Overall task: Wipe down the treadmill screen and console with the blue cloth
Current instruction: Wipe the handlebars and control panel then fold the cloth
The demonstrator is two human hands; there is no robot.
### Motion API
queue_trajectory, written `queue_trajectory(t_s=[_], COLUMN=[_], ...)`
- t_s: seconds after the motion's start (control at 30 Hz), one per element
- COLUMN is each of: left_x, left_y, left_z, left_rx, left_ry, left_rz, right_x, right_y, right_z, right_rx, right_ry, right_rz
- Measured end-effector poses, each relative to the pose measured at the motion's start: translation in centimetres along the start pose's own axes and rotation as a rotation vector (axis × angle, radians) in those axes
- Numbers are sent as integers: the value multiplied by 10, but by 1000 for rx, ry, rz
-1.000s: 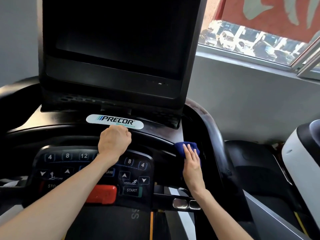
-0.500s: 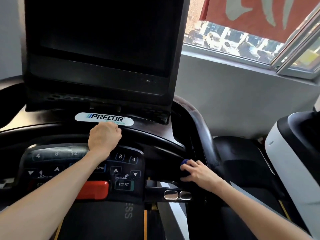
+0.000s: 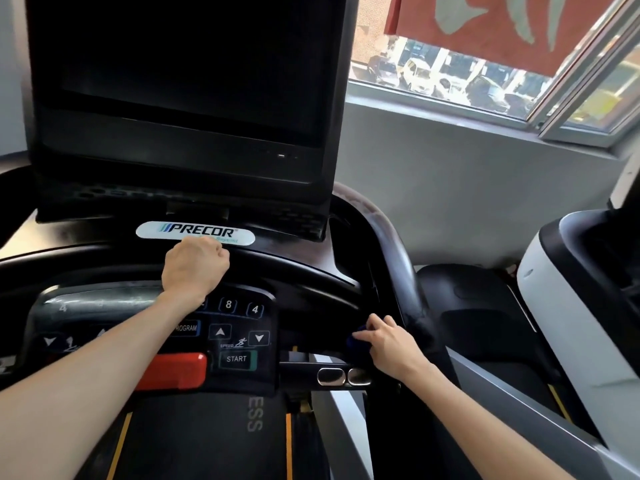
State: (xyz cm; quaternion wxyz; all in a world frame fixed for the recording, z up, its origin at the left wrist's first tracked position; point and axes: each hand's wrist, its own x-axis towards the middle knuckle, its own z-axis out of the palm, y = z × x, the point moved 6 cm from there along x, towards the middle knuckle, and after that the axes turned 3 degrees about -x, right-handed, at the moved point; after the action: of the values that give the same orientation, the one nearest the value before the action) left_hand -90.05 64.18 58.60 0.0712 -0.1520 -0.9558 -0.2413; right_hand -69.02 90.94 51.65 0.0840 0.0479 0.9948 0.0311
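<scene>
On the right side of the console point(image 3: 86, 233), in the dark recess just beside the side rail point(image 3: 391, 244), the right hand point(image 3: 391, 344) now grasps the blue cloth point(image 3: 356, 338). The cloth is bunched, so only a small blue corner shows at the fingertips. One second ago this hand lay flat on the cloth, higher up on the ledge. Since then it has come down and closed around the cloth, and in the last half second it has hardly moved. I judge that the wiping has passed from the upper ledge to this lower corner. The cloth touches neither the screen point(image 3: 190, 64) nor the keypad point(image 3: 239, 327). The left hand point(image 3: 194, 268) is clenched on the curved bar point(image 3: 284, 271) just below the Precor label point(image 3: 195, 232), in the same place as before, probably for support.
</scene>
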Motion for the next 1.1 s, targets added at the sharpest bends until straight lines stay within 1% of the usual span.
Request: queue_trajectory(t_s=[0.03, 0.1, 0.13, 0.17, 0.2, 0.23, 0.27, 0.33, 0.37, 0.43, 0.5, 0.53, 0.57, 0.67, 0.7, 0.73, 0.8, 0.87, 0.9, 1.0, 1.03, 1.1], left_x=[-1, -3, -5, -6, -7, -7, -7, -6, -5, -5, -5, -4, -3, 0, 1, 2, 5, 6, 6, 8, 8, 11], left_y=[0, 1, 2, 3, 4, 4, 3, 0, 0, -1, -1, 0, 1, 1, 1, 1, 7, 24, 35, 73, 86, 105], left_z=[0, -2, -2, -3, -4, -3, -3, 0, 0, 1, 2, 2, 2, 4, 6, 6, 4, 5, 5, 14, 20, 36], left_rx=[-1, -4, -2, 5, 19, 33, 41, 40, 40, 37, 40, 45, 53, 119, 165, 220, 345, 455, 483, 462, 441, 390], left_ry=[3, 15, 29, 42, 49, 49, 46, 41, 40, 42, 35, 30, 26, 0, -15, -29, -39, -58, -58, -70, -101, -184], left_rz=[-3, -13, -21, -29, -38, -50, -66, -90, -87, -74, -61, -48, -32, 4, 18, 37, 90, 169, 209, 340, 382, 422], right_x=[0, -4, -9, -17, -26, -37, -48, -69, -78, -89, -93, -92, -90, -85, -84, -82, -73, -63, -59, -62, -68, -80], right_y=[-1, 4, 11, 20, 32, 44, 53, 59, 58, 55, 56, 57, 56, 44, 43, 45, 52, 56, 56, 54, 53, 52], right_z=[-7, -30, -44, -53, -58, -57, -52, -32, -23, -13, -10, -8, -5, -3, -3, -4, -10, -14, -15, -12, -9, -4], right_rx=[105, 235, 257, 249, 216, 166, 118, 100, 110, 146, 246, 302, 338, 383, 386, 397, 439, 453, 437, 409, 371, 259], right_ry=[7, 192, 306, 376, 380, 319, 215, 30, -18, -42, -57, -53, -19, 138, 161, 183, 209, 179, 152, 36, -2, -20], right_rz=[107, 323, 426, 527, 626, 726, 813, 921, 939, 963, 984, 955, 884, 576, 543, 558, 669, 777, 801, 806, 822, 884])
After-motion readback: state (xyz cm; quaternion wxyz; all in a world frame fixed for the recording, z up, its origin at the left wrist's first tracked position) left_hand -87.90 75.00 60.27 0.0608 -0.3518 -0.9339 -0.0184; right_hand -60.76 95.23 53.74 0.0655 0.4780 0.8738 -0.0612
